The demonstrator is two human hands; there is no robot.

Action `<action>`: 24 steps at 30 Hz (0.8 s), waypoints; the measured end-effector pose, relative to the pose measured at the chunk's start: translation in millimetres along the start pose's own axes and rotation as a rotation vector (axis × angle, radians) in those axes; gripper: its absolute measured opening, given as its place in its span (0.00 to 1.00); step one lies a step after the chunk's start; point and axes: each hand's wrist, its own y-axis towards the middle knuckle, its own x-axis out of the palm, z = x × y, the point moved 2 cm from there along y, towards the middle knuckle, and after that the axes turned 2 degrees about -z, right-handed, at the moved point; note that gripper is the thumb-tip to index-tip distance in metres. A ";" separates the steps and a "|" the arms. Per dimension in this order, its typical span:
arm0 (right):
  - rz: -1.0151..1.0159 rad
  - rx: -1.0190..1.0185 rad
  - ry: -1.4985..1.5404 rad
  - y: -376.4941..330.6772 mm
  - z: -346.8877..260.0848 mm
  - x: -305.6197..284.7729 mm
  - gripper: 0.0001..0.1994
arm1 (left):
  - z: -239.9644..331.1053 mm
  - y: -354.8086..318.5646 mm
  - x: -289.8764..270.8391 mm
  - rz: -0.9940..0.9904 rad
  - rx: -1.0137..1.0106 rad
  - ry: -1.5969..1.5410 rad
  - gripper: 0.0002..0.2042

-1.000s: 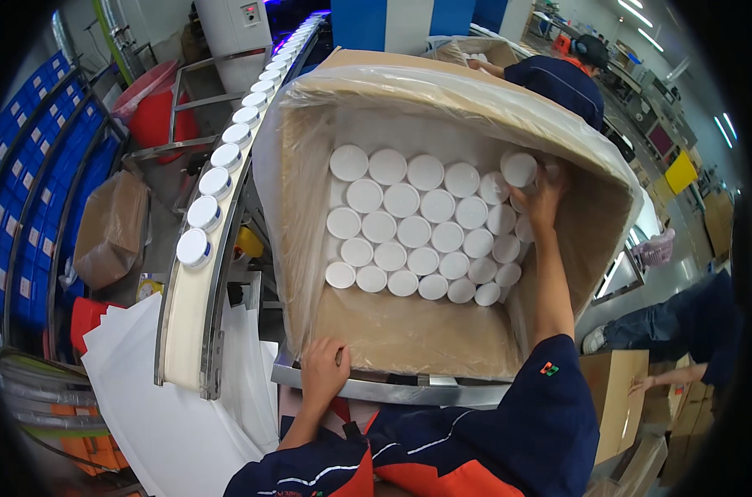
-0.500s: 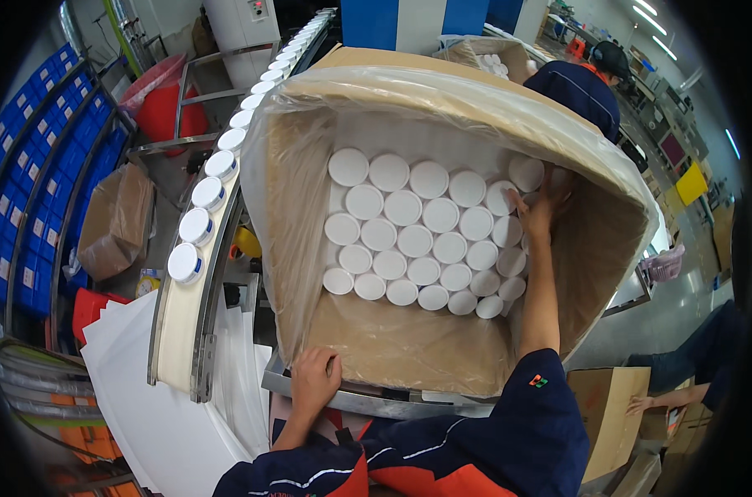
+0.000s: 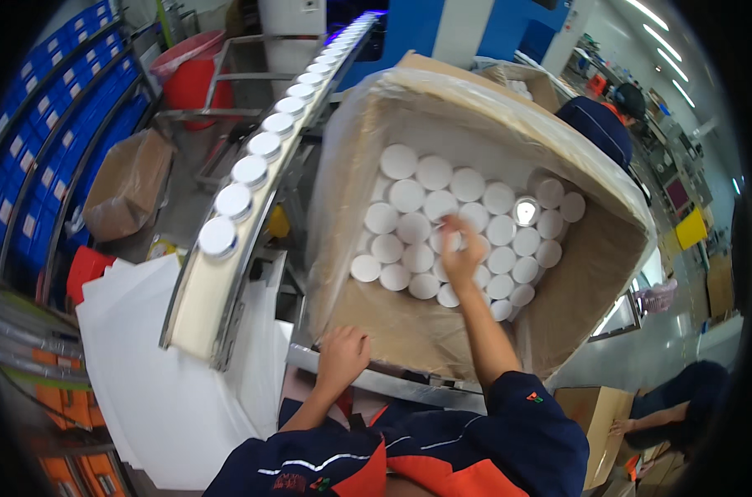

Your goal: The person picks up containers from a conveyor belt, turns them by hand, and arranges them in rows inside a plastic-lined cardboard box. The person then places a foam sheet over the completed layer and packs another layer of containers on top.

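Hands: right hand (image 3: pixel 460 248) over white-capped jars (image 3: pixel 417 257), left hand (image 3: pixel 341 358) on carton (image 3: pixel 409 331).

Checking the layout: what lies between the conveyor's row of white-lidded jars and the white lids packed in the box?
In the head view, only the box's plastic-lined cardboard wall separates them.

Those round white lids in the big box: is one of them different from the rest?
Yes, the one near the far right of the box, beyond the right hand. It looks open and shiny inside, while the other white lids show flat white tops.
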 end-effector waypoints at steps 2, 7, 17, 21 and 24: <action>-0.230 -0.373 0.244 -22.1 -78.4 50.7 0.13 | -1.5 1.5 6.1 0.021 0.059 -0.020 0.06; -0.655 -0.531 0.230 -7.7 -210.2 154.6 0.37 | 0.9 -0.7 -0.8 -0.014 0.110 -0.136 0.07; -1.360 -0.265 -0.197 18.9 -246.9 265.3 0.54 | -16.3 -8.0 2.3 0.053 0.128 -0.196 0.06; -1.287 -0.373 -0.285 22.8 -260.4 259.1 0.52 | -8.4 -4.4 -3.7 0.138 0.196 -0.224 0.06; -1.335 -0.332 -0.183 24.4 -243.3 268.1 0.49 | -2.4 -2.3 -4.6 0.033 0.171 -0.185 0.05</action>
